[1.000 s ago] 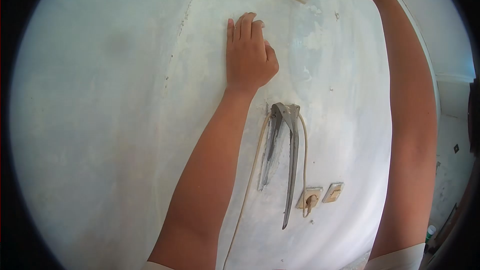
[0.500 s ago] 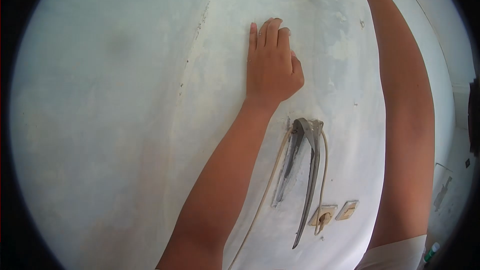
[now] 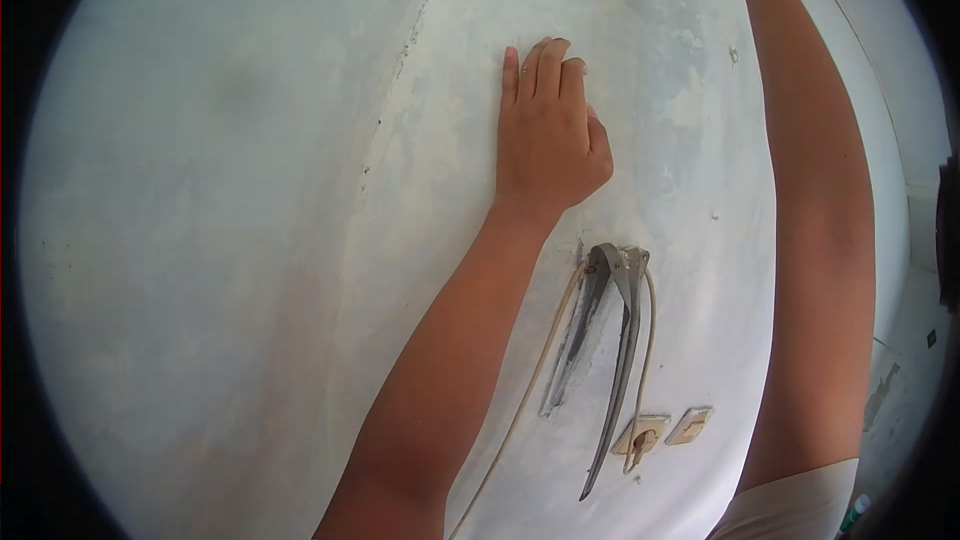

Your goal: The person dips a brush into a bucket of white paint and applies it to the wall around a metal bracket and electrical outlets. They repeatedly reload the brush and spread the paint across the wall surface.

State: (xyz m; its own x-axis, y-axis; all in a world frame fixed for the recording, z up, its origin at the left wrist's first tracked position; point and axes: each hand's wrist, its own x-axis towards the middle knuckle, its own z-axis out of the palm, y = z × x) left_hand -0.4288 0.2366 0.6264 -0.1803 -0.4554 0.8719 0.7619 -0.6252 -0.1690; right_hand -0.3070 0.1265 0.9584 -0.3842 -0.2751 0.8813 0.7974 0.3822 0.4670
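My left hand (image 3: pixel 550 145) rests against the pale, patchy painted wall (image 3: pixel 230 270), back toward me and fingers pointing up. Its fingers are stretched out, slightly bent at the tips, and it holds nothing I can see. On the right, my right arm (image 3: pixel 820 210) reaches up along the wall. The top edge of the view cuts off my right hand, so its fingers and anything in them are hidden. Below my left hand, a dark grey strap-like piece (image 3: pixel 625 310) hangs from a fixture on the wall.
A thin beige cable (image 3: pixel 520 390) runs down beside the strap-like piece. Lower right are a socket with a plug in it (image 3: pixel 645 435) and a wall switch (image 3: pixel 690 425). A crack (image 3: pixel 400 65) runs down the wall. A green-and-white item (image 3: pixel 856 512) is at bottom right.
My right hand has slid up out of view at the top edge. My left hand stays on the wall; the view has shifted slightly.
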